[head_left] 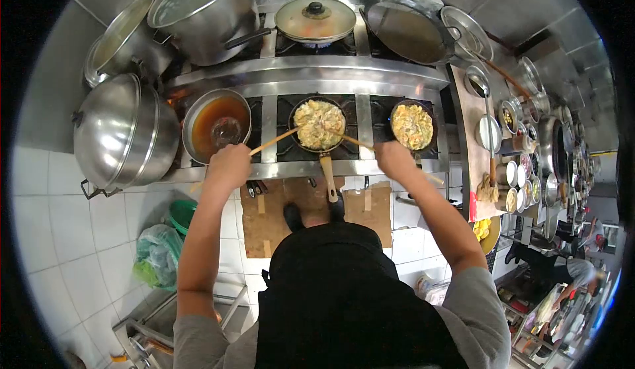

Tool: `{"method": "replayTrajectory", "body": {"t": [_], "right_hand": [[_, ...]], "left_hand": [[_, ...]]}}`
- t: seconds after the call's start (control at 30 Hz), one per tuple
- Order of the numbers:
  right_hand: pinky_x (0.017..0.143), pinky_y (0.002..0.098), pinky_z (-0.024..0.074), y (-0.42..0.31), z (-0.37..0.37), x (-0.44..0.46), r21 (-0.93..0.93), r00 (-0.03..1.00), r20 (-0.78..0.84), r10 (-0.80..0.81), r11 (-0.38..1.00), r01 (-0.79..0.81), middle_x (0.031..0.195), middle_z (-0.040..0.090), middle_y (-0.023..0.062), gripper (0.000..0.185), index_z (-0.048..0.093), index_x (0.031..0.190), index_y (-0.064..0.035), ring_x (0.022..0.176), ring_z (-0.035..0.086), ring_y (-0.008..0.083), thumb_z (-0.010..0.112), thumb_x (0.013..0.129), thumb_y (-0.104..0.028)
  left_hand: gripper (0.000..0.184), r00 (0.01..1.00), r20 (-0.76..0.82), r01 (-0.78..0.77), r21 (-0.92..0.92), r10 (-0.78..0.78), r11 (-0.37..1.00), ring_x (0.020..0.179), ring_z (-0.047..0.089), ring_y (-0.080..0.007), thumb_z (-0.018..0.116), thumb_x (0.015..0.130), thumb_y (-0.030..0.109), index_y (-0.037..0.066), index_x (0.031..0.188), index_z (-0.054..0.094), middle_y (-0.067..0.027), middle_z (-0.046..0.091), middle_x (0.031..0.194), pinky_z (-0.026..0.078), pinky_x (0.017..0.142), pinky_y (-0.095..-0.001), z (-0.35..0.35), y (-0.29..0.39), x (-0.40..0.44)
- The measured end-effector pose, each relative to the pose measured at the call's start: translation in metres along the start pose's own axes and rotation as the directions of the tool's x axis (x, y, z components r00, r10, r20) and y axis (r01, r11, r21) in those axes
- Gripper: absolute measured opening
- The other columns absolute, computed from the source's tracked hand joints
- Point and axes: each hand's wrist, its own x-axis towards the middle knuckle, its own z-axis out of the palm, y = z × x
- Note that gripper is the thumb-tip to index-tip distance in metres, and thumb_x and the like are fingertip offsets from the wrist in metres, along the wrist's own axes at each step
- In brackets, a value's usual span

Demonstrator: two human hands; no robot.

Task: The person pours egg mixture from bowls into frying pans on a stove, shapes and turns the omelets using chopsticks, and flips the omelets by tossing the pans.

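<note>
My left hand [229, 168] is closed round a thin wooden stick [274, 141]. In my right hand [395, 160] is a second wooden stick [357, 142], which slants in from the other side. The tips of both sticks reach into a chunky yellow egg mixture [319, 121] in the middle frying pan [328, 170], whose pale handle points toward me. A second frying pan [431, 145] holding a similar egg mixture [411, 125] sits on the burner just beyond my right hand. A pan of brown liquid [249, 131] stands beside my left hand.
Behind are a tall pot [218, 35], a lidded pan [316, 19] over a flame and a dark wok [407, 33]. A domed steamer [109, 134] stands left. On the right counter lie a ladle [489, 124] and several ingredient containers [508, 172]. Another person [562, 270] is far right.
</note>
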Motion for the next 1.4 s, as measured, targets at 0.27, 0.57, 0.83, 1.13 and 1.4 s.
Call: {"method": "replayTrajectory", "body": {"t": [0.27,0.57,0.83,1.13,1.4], "right_hand": [[0.068,0.0488,0.0568,0.018,0.002,-0.023,-0.001,0.993,-0.108,0.050,0.999,-0.050,0.082,0.069,0.0229,0.020,0.072,0.092,-0.0060,0.077,0.069,0.0399,0.054,0.087,-0.012],[0.065,0.0472,0.0573,0.018,-0.009,-0.024,-0.030,0.990,-0.129,0.061,0.997,-0.065,0.084,0.069,0.0223,0.019,0.071,0.094,-0.0049,0.078,0.070,0.0374,0.054,0.088,-0.012],[0.068,0.0477,0.0575,0.010,-0.003,-0.026,0.007,0.989,-0.133,0.061,0.998,-0.061,0.082,0.069,0.0232,0.020,0.072,0.091,-0.0042,0.076,0.070,0.0400,0.053,0.087,-0.011],[0.070,0.0504,0.0567,0.007,0.028,-0.023,-0.008,0.997,-0.050,0.063,0.998,-0.063,0.082,0.068,0.0231,0.019,0.069,0.096,-0.0044,0.080,0.069,0.0399,0.052,0.088,-0.009],[0.069,0.0498,0.0561,0.006,0.031,-0.021,0.036,0.990,-0.138,0.028,0.999,-0.023,0.082,0.068,0.0223,0.020,0.071,0.094,-0.0053,0.078,0.069,0.0398,0.052,0.087,-0.010]], "left_hand": [[0.020,0.999,-0.015,-0.035,-0.001,0.035,0.999,0.089,0.068,-0.0400,0.054,0.088,0.013,0.003,0.091,0.070,-0.0223,0.069,0.093,0.053,0.079,-0.0511,0.055,0.000,0.024],[0.021,0.988,-0.094,-0.134,-0.087,0.126,0.987,0.088,0.068,-0.0399,0.053,0.089,0.015,0.005,0.095,0.070,-0.0218,0.069,0.089,0.054,0.077,-0.0525,0.053,0.026,0.010],[0.021,0.996,-0.068,-0.064,-0.076,0.059,0.995,0.084,0.069,-0.0403,0.049,0.093,0.017,0.005,0.095,0.067,-0.0221,0.068,0.085,0.054,0.075,-0.0517,0.067,-0.001,0.013],[0.019,0.982,-0.162,-0.098,-0.027,0.093,0.995,0.082,0.068,-0.0415,0.050,0.090,0.012,0.005,0.098,0.066,-0.0227,0.068,0.084,0.055,0.072,-0.0515,0.106,0.005,0.051],[0.021,0.983,-0.131,-0.128,0.007,0.128,0.992,0.077,0.069,-0.0410,0.050,0.090,0.012,0.006,0.105,0.064,-0.0244,0.067,0.080,0.055,0.068,-0.0519,0.099,-0.012,0.023]]}}
